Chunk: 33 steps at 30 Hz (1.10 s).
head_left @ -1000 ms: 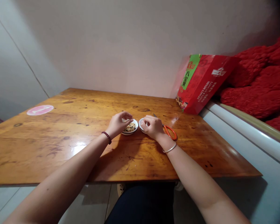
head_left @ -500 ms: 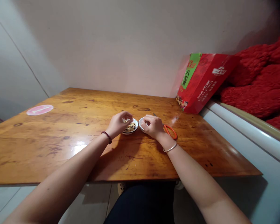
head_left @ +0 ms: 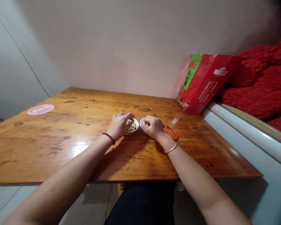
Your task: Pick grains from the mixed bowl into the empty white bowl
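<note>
My left hand (head_left: 119,126), with a dark bead bracelet at the wrist, hovers over the left side of a small white dish (head_left: 137,127). Mixed grains (head_left: 132,127), pale and black, lie in that dish. The fingers of this hand reach forward, with a gap between them and the thumb. Just to the right, a second white dish (head_left: 141,121) is partly hidden by my right hand (head_left: 154,126). That hand is curled with thumb and forefinger drawn together; anything between the tips is too small to make out. A silver bangle circles its wrist.
Orange-handled scissors (head_left: 174,133) lie beyond my right wrist on the wooden table (head_left: 84,106). A red box (head_left: 210,81) leans at the back right, beside red fabric (head_left: 264,78) on a white appliance (head_left: 239,137). A pink numbered sticker (head_left: 40,109) marks the left side.
My left hand has shifted slightly, its fingers rising and stretching forward over the grain dish. The right hand stays almost in place, still curled over the second dish.
</note>
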Motion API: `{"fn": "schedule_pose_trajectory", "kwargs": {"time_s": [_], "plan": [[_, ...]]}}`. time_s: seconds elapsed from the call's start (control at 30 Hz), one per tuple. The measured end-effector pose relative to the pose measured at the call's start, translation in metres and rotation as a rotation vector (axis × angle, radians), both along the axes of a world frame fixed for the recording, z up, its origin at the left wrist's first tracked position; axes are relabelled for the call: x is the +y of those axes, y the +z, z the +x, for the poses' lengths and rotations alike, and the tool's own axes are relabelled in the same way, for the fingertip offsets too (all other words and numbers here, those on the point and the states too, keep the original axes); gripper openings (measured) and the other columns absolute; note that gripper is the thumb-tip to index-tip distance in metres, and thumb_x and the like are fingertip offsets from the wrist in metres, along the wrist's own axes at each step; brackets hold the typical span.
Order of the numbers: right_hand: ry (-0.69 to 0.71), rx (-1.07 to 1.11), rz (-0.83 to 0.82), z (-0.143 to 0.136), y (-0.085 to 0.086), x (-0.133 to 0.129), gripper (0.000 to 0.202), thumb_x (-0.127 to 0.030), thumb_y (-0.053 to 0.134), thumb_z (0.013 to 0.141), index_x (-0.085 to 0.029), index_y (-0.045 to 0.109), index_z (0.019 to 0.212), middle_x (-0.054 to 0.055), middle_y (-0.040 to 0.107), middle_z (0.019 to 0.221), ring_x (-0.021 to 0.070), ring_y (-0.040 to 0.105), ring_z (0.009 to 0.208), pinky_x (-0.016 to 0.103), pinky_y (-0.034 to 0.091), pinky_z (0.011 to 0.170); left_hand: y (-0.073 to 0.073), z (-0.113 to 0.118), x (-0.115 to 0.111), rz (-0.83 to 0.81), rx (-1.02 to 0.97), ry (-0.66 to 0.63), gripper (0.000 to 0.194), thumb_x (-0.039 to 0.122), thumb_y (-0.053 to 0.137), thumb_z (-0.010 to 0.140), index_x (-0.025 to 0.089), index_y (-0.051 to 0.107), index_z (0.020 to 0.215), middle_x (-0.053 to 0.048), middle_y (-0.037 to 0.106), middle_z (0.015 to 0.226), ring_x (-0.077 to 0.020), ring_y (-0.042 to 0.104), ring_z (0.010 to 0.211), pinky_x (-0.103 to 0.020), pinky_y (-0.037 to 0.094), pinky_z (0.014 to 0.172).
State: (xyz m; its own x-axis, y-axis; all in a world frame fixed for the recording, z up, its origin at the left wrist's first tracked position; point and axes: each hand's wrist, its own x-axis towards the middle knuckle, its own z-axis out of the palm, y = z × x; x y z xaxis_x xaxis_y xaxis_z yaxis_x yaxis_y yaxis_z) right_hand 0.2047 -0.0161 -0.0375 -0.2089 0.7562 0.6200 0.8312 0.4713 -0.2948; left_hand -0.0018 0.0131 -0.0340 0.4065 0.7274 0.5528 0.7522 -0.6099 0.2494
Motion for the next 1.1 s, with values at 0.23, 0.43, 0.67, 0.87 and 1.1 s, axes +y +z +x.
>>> {"fn": "schedule_pose_trajectory", "kwargs": {"time_s": [0.23, 0.43, 0.67, 0.87, 1.1], "plan": [[0.000, -0.011, 0.006, 0.0004, 0.0000, 0.0001, 0.029, -0.028, 0.055, 0.089, -0.021, 0.057, 0.062, 0.001, 0.063, 0.068, 0.0134, 0.052, 0.064, 0.028, 0.030, 0.062, 0.0061, 0.0019, -0.0074, -0.022, 0.076, -0.033, 0.016, 0.027, 0.062, 0.094, 0.025, 0.067, 0.109, -0.001, 0.079, 0.100, -0.0259, 0.065, 0.097, -0.040, 0.037, 0.088], [-0.003, -0.008, 0.012, 0.0020, -0.0004, 0.0006, 0.029, -0.027, 0.055, 0.088, -0.021, 0.053, 0.059, 0.000, 0.061, 0.067, 0.0130, 0.050, 0.063, 0.028, 0.029, 0.061, 0.0100, 0.0032, -0.0099, -0.047, 0.070, -0.010, 0.018, 0.025, 0.064, 0.092, 0.024, 0.067, 0.110, 0.000, 0.079, 0.099, -0.0266, 0.064, 0.099, -0.041, 0.036, 0.090], [-0.020, 0.007, 0.004, 0.0021, 0.0013, -0.0005, 0.030, -0.026, 0.055, 0.086, -0.021, 0.048, 0.057, 0.000, 0.059, 0.065, 0.0128, 0.048, 0.062, 0.029, 0.028, 0.061, 0.0089, 0.0024, -0.0094, -0.039, 0.071, -0.005, 0.019, 0.025, 0.065, 0.092, 0.024, 0.067, 0.110, 0.001, 0.079, 0.099, -0.0266, 0.064, 0.099, -0.042, 0.035, 0.090], [0.007, 0.004, -0.001, 0.0020, -0.0007, 0.0012, 0.030, -0.027, 0.055, 0.087, -0.021, 0.049, 0.058, -0.001, 0.059, 0.065, 0.0127, 0.047, 0.061, 0.029, 0.028, 0.060, 0.0082, 0.0020, -0.0080, -0.026, 0.072, -0.004, 0.018, 0.026, 0.063, 0.093, 0.024, 0.067, 0.111, 0.001, 0.079, 0.099, -0.0264, 0.064, 0.098, -0.041, 0.036, 0.089], [-0.001, -0.005, -0.001, 0.0031, -0.0020, 0.0020, 0.030, -0.027, 0.055, 0.087, -0.021, 0.051, 0.058, 0.000, 0.060, 0.066, 0.0130, 0.048, 0.062, 0.029, 0.028, 0.060, 0.0085, 0.0018, -0.0086, -0.033, 0.075, -0.002, 0.020, 0.025, 0.063, 0.091, 0.024, 0.067, 0.111, 0.001, 0.079, 0.099, -0.0269, 0.064, 0.098, -0.042, 0.035, 0.090]]}}
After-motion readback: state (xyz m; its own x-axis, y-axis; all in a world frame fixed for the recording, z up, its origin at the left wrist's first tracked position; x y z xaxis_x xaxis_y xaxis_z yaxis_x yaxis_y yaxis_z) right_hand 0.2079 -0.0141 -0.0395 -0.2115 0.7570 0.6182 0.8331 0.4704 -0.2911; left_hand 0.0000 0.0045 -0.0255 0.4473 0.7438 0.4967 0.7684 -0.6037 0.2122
